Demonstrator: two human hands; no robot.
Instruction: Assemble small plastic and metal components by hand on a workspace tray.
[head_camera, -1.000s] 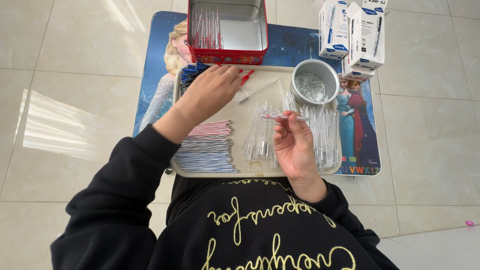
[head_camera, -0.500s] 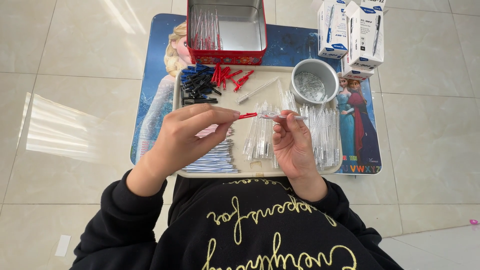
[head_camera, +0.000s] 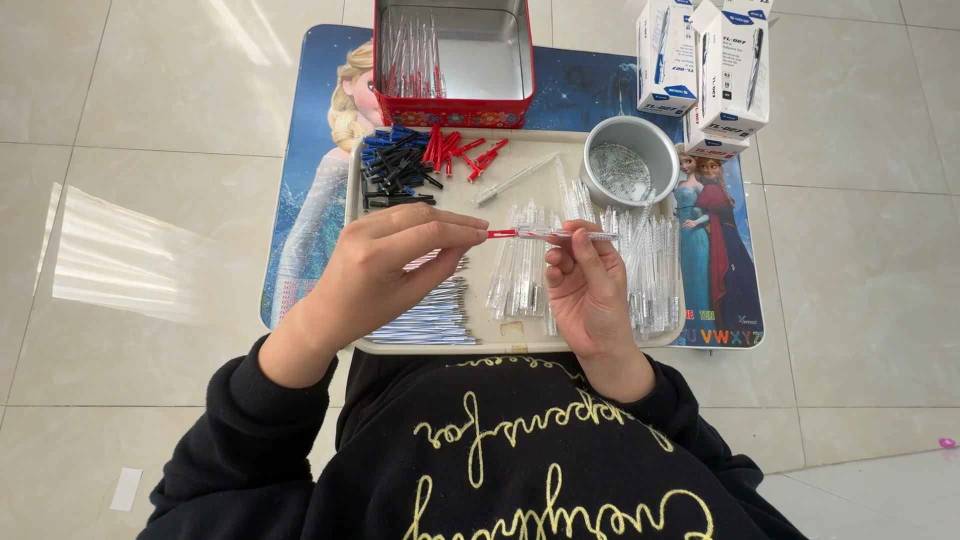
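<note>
My right hand (head_camera: 590, 290) holds a clear pen barrel (head_camera: 570, 236) level above a beige tray (head_camera: 352, 200). My left hand (head_camera: 385, 270) pinches a small red cap (head_camera: 502, 234) against the barrel's left end. On the tray lie a heap of red caps (head_camera: 460, 152), a heap of blue and black caps (head_camera: 395, 168), rows of clear barrels (head_camera: 650, 270) and a stack of refills (head_camera: 435, 315) partly hidden under my left hand.
A red tin (head_camera: 455, 112) with several finished pens stands behind the tray. A grey metal bowl (head_camera: 630, 165) of small springs sits at the tray's right corner. White pen boxes (head_camera: 705, 65) stand at the back right. All rest on a blue cartoon table (head_camera: 310, 200) over tiled floor.
My left hand came back from the cap heaps at the tray's far side with a red cap and brought it to the barrel held in my right hand.
</note>
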